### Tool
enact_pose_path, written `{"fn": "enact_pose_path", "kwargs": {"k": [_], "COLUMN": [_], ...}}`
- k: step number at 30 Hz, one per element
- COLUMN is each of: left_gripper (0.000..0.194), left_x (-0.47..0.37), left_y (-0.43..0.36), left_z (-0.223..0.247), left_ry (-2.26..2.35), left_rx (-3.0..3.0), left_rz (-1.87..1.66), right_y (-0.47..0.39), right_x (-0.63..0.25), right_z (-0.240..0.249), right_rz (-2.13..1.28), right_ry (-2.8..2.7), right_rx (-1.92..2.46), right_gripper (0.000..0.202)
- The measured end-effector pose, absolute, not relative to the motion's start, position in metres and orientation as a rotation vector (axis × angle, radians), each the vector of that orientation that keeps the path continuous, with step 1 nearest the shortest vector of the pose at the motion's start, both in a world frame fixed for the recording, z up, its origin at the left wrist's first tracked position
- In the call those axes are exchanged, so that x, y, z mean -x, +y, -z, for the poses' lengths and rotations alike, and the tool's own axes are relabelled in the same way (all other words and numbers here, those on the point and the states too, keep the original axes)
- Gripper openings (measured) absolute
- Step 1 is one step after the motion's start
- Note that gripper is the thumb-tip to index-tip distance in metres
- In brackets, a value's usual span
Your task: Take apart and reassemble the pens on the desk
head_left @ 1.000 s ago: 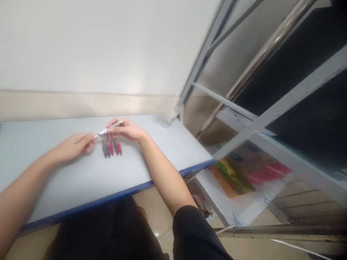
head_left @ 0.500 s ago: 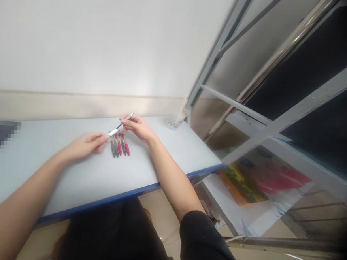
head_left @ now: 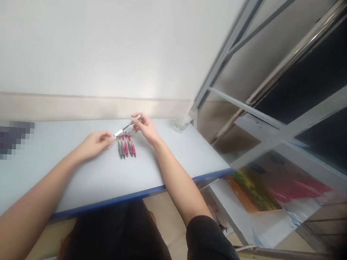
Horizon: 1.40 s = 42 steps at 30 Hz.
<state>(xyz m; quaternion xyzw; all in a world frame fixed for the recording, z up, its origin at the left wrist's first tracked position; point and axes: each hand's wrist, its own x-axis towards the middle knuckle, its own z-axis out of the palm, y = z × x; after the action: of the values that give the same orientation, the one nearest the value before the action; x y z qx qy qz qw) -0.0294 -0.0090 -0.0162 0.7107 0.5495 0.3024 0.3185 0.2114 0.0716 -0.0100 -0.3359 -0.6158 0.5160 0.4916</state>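
Note:
A slim pen (head_left: 119,133), white toward its lower end and dark and thin in the middle, slants between my two hands above the table. My left hand (head_left: 95,144) pinches its lower end between thumb and fingertips. Farther up, the thumb and fingers of my right hand (head_left: 146,128) are closed on the upper end, where a light tip sticks out past them. Just below the held pen, several click pens (head_left: 126,148) with grey and red grips lie side by side on the white table (head_left: 98,188). Their upper ends are partly behind the held pen.
A clear patterned cup (head_left: 180,125) with something pale standing in it is at the table's back right corner. A metal frame (head_left: 212,85) rises beside it. To the right, a lower shelf (head_left: 245,212) bears a colourful packet. A pixelated dark patch covers the left end.
The view has shifted, so the table and hands appear farther right. My hands are slightly farther apart, and more of the pen's dark thin part shows between them.

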Motion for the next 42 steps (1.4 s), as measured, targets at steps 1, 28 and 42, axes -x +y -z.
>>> {"fn": "enact_pose_path", "kwargs": {"k": [1,28,42], "left_gripper": [0.055,0.057,0.055], "left_x": [0.03,0.031,0.027], "left_y": [-0.008,-0.003,-0.005], "left_z": [0.017,0.024,0.021], "left_ry": [1.437,1.393,1.361], "left_rx": [-1.881,-1.881,-1.837], "left_rz": [-0.807,-0.854,-0.856], "right_y": [0.071,0.077,0.074], "right_x": [-0.21,-0.218,-0.21], "right_z": [0.01,0.006,0.01], "right_rz": [-1.282,-1.025,-1.121], "right_ry": [-1.483,-1.492,-1.498], "right_rx": [0.818,0.884,0.844], "right_gripper": [0.021,0.048,0.042]}}
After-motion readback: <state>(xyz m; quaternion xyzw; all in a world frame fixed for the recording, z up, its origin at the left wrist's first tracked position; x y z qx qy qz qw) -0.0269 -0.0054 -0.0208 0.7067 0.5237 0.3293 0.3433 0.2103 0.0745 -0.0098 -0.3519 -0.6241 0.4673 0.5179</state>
